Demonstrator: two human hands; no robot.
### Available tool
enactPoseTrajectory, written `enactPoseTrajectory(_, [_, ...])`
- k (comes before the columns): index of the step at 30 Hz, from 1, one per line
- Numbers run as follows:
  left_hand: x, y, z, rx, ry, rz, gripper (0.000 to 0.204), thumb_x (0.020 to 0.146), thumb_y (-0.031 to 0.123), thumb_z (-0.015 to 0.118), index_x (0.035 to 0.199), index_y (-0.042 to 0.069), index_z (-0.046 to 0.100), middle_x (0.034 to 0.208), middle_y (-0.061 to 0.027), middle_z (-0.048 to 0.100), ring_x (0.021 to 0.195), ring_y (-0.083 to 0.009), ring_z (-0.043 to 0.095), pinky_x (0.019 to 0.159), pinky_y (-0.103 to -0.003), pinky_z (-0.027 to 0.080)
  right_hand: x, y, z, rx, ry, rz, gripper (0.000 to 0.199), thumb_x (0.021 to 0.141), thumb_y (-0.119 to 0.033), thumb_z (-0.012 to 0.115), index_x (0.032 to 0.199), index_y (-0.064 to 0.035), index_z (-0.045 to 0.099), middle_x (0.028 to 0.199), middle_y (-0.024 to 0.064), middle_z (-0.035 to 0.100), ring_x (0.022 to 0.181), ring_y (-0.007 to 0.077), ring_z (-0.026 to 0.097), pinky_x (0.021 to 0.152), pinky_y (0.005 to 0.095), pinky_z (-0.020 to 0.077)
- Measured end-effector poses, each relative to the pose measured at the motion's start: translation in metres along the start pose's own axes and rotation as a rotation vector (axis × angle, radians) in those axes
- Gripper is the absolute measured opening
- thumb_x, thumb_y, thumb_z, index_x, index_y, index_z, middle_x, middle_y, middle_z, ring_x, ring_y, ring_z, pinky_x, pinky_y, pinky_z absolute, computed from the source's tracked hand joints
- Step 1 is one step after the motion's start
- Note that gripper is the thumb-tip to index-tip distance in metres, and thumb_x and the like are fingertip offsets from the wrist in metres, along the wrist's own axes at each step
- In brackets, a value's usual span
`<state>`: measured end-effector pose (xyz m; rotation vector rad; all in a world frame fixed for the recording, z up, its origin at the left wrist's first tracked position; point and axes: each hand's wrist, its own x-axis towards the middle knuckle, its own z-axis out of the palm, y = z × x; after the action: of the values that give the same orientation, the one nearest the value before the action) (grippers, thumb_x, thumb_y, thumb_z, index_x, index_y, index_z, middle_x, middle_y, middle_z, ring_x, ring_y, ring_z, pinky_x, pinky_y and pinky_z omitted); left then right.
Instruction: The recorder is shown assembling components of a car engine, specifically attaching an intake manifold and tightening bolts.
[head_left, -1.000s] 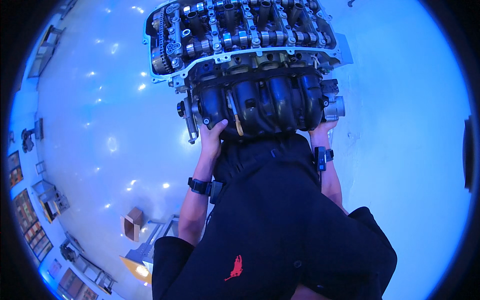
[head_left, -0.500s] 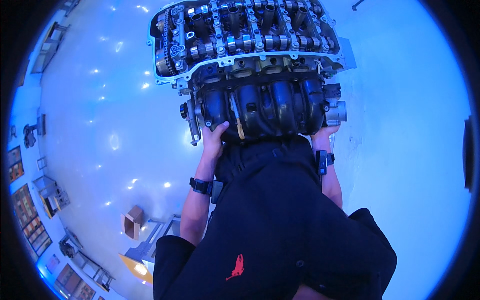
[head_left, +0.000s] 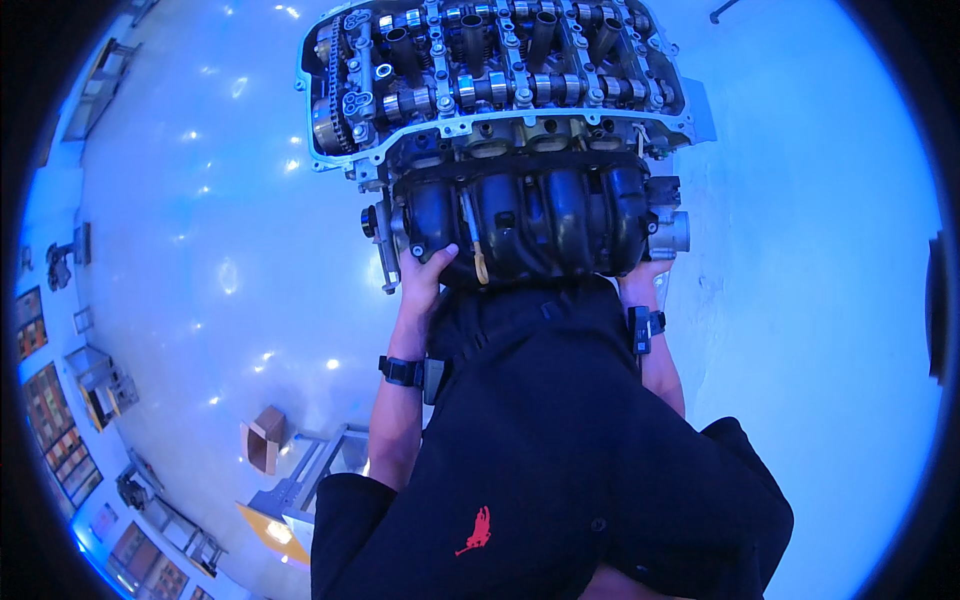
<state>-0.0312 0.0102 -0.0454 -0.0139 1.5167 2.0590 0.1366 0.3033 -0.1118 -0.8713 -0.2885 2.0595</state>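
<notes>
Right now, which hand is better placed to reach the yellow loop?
Probably the left hand: its thumb lies close to the yellow loop, while the right hand is farther off, by the silver pipe.

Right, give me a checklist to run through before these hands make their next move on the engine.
1. Left hand on the black manifold: ok, thumb on top near its left end.
2. Right hand grip: cannot tell; it is at the right end, below the silver round fitting, with its fingers mostly hidden.
3. Left thumb clear of the yellow loop handle: ok, they look apart.
4. Manifold tight against the engine: cannot tell; the joint is not clear from above.
5. Top of engine covered: not ok, the camshafts and chain are exposed.
</notes>
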Motion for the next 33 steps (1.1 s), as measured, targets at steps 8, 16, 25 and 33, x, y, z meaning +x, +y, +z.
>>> enactPoseTrajectory(8, [0.021, -0.004, 0.001, 0.037, 0.018, -0.070, 0.031, 0.077, 0.010, 0.068, 0.104, 0.001, 0.057, 0.091, -0.0030, 0.061, 0.083, -0.0130, 0.059, 0.078, -0.028, 0.046, 0.001, 0.001, 0.003, 0.018, -0.001, 0.029, 0.071, 0.083, -0.059, 0.025, 0.126, -0.0074, 0.046, 0.122, 0.0155, 0.053, 0.111, 0.0343, 0.052, 0.096, 0.0508, 0.0406])
enactPoseTrajectory(16, [0.014, -0.002, 0.012, -0.004, 0.081, -0.119, 0.036, 0.081, 0.013, 0.065, 0.113, 0.003, 0.051, 0.099, -0.0056, 0.060, 0.089, -0.0165, 0.059, 0.081, -0.031, 0.047, 0.001, -0.002, 0.004, 0.031, 0.014, 0.057, 0.071, 0.083, -0.059, 0.025, 0.127, -0.0073, 0.046, 0.123, 0.0156, 0.053, 0.112, 0.0343, 0.051, 0.096, 0.0509, 0.0405])
enactPoseTrajectory(25, [0.012, -0.009, 0.006, -0.186, 0.168, -0.142, 0.044, 0.084, 0.025, 0.063, 0.120, 0.003, 0.049, 0.110, -0.0083, 0.059, 0.103, -0.0212, 0.057, 0.091, -0.035, 0.044, -0.006, 0.014, 0.010, 0.087, -0.055, 0.108, 0.072, 0.083, -0.060, 0.025, 0.127, -0.0073, 0.046, 0.123, 0.0157, 0.052, 0.112, 0.0343, 0.051, 0.096, 0.0509, 0.0403])
enactPoseTrajectory(33, [0.025, -0.008, 0.009, -0.152, 0.107, -0.165, 0.059, 0.086, 0.040, 0.059, 0.130, 0.006, 0.042, 0.128, -0.0078, 0.049, 0.116, -0.0229, 0.048, 0.099, -0.038, 0.037, 0.007, 0.001, -0.082, -0.687, 0.073, 0.121, 0.042, 0.095, -0.041, 0.039, 0.108, -0.0053, 0.057, 0.104, 0.0070, 0.063, 0.098, 0.0169, 0.058, 0.089, 0.0348, 0.0420])
